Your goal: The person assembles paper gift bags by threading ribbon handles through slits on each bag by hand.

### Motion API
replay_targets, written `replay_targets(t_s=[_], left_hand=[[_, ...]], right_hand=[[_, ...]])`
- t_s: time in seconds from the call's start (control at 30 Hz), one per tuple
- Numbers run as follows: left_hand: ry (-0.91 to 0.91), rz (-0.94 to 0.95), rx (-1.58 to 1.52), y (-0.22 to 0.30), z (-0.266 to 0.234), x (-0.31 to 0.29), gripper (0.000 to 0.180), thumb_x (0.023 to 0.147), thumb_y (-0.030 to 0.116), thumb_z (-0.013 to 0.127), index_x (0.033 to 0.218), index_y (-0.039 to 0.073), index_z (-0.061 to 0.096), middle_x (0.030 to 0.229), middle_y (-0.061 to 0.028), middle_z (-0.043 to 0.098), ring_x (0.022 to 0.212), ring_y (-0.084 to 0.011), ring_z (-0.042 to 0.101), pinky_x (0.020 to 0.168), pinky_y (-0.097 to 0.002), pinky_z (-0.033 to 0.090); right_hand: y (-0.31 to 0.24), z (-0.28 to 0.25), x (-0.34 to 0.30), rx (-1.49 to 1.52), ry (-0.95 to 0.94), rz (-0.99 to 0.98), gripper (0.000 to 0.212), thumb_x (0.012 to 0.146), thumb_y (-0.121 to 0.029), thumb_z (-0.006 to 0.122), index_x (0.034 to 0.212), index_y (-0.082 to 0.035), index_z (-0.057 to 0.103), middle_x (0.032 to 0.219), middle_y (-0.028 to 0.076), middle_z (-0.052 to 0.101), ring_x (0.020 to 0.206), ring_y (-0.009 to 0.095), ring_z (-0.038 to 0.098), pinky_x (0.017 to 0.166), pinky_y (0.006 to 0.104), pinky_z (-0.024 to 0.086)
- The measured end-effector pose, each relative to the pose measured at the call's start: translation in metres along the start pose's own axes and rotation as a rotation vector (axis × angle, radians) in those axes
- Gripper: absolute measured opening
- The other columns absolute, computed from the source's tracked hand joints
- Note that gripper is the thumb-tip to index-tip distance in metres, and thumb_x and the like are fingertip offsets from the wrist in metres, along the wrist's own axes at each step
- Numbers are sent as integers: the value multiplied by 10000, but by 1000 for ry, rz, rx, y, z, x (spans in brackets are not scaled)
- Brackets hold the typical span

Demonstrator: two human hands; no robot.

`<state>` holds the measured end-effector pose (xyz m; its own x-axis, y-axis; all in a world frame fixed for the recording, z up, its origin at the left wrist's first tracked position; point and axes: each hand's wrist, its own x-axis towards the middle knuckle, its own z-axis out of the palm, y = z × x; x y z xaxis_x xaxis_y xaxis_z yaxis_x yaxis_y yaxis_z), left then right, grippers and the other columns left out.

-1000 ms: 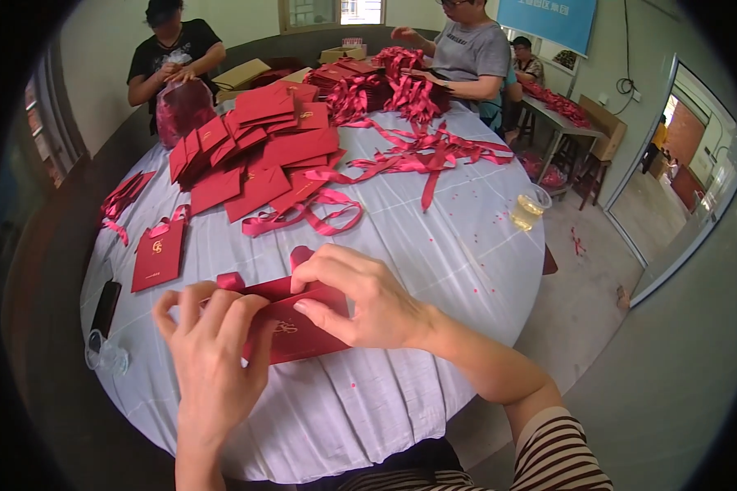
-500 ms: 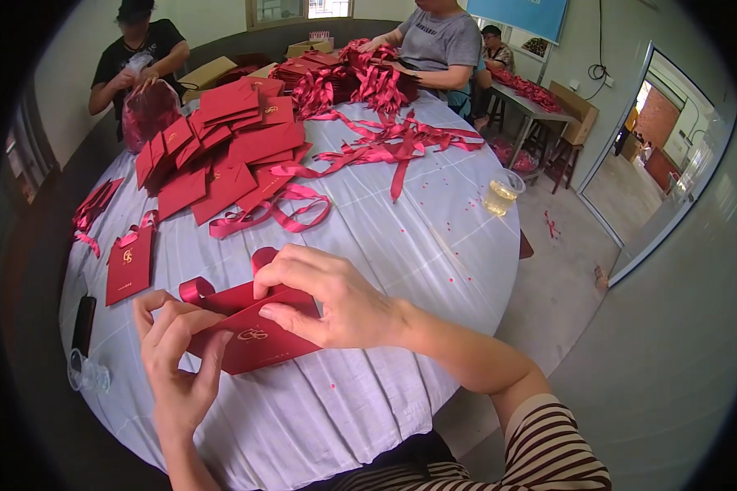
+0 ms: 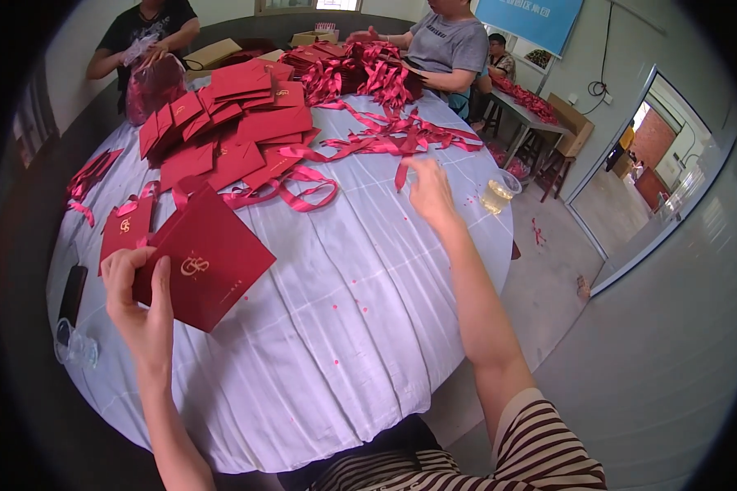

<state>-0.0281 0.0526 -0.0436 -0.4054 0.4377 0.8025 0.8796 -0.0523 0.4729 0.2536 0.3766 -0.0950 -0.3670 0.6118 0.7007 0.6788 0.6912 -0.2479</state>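
My left hand (image 3: 143,299) is closed on a flat red paper bag (image 3: 213,262) with a gold emblem, pinching its left corner between thumb and fingers. The bag is tilted above the white cloth, and a bit of pink ribbon shows at its upper edge. My right hand (image 3: 434,195) reaches out over the table, its fingers partly spread. Its fingertips are at the loose end of a ribbon (image 3: 400,175) in the tangled pile of red ribbons (image 3: 385,139); I see no ribbon lifted. Another red bag (image 3: 127,219) with a ribbon handle lies behind the held one.
A heap of red bags (image 3: 237,123) covers the far left of the table. A plastic cup of yellow liquid (image 3: 498,195) stands near the right edge. A clear cup (image 3: 75,348) and a black phone (image 3: 72,293) are at the left. Two people work across the table; another sits farther back.
My right hand has left the bag and moved forward and right to the ribbons. My left hand has brought the bag left and turned it; the bag is now flat rather than spread at its mouth.
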Motion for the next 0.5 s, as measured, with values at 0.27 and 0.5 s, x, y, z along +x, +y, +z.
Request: replay_targets(t_s=[0.27, 0.5], left_hand=[[111, 115, 85, 14, 1, -2, 124, 742, -33, 662, 844, 4, 601, 800, -92, 553, 852, -258, 497, 763, -345, 415], [117, 82, 34, 12, -2, -4, 143, 736, -27, 674, 861, 11, 614, 805, -96, 561, 867, -269, 494, 789, -354, 412]], right_hand=[[-60, 30, -13, -14, -68, -323, 396, 749, 3, 577, 1132, -95, 613, 1179, 140, 545, 1107, 326, 482, 938, 423, 389], [-130, 25, -27, 154, -453, -301, 171, 795, -120, 606, 948, -43, 612, 995, 116, 623, 1021, 293, 544, 893, 413, 398]])
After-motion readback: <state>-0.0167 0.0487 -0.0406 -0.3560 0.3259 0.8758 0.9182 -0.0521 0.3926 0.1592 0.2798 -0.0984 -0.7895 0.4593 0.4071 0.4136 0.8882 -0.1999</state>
